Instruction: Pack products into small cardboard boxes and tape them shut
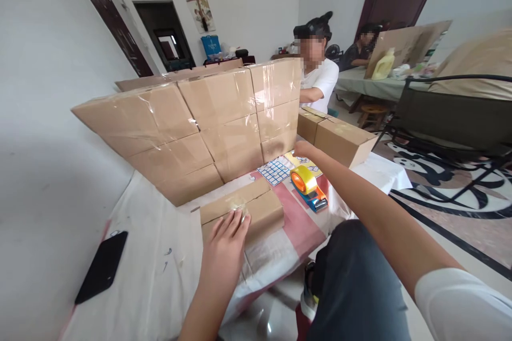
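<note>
A small closed carton [256,208] lies on the cloth-covered table in front of me. My left hand [228,234] rests on its top, fingers stretched out over the middle seam near a patch of clear tape. My right arm reaches across to the far side, where my right hand [304,149] is beside the lower right corner of a taped wall of cardboard boxes [228,96]. Its fingers are hidden, so I cannot make out a grip. Nearer to me than that hand, a tape dispenser [310,192] with a yellow roll stands on the cloth.
A black phone [102,267] lies at the table's left edge by the wall. To the right rests a long carton [340,136]. A person in a white shirt [324,82] sits behind the box wall; another person is farther back. A dark folding chair [460,112] stands right.
</note>
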`<move>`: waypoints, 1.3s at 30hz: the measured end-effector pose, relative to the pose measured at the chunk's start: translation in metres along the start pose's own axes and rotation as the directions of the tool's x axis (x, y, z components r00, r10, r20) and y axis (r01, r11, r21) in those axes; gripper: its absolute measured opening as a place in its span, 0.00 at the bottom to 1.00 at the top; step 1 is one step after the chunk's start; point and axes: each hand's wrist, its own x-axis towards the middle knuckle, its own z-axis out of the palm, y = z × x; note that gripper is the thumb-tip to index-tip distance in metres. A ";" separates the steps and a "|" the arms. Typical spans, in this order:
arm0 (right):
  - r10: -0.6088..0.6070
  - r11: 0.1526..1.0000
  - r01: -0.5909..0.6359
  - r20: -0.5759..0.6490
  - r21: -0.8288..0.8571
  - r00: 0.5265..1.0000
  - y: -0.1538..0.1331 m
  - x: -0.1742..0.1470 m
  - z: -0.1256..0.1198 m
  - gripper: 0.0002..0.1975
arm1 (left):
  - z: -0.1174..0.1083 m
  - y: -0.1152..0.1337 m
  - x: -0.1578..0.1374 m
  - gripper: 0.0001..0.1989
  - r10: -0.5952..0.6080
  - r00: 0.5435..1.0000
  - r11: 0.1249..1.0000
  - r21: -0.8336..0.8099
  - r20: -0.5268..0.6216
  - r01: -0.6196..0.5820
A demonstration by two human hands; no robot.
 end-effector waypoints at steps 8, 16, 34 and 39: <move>0.257 0.966 -0.258 0.067 0.008 0.964 0.073 0.015 0.040 0.32 | 0.001 0.002 0.001 0.24 0.040 0.999 0.999 0.033 -0.025 -0.040; 0.147 0.988 -0.147 0.016 0.045 0.989 0.081 0.043 0.059 0.23 | 0.004 0.002 0.001 0.24 0.061 0.998 0.997 0.043 -0.030 -0.060; -0.174 0.966 0.223 -0.316 0.126 0.933 0.062 0.051 0.065 0.11 | 0.046 -0.018 -0.017 0.33 0.161 0.987 0.974 0.168 -0.024 -0.154; -0.165 0.970 0.224 -0.429 0.092 0.888 0.080 0.022 0.054 0.13 | 0.048 -0.016 -0.015 0.30 0.171 0.984 0.973 0.165 -0.044 -0.162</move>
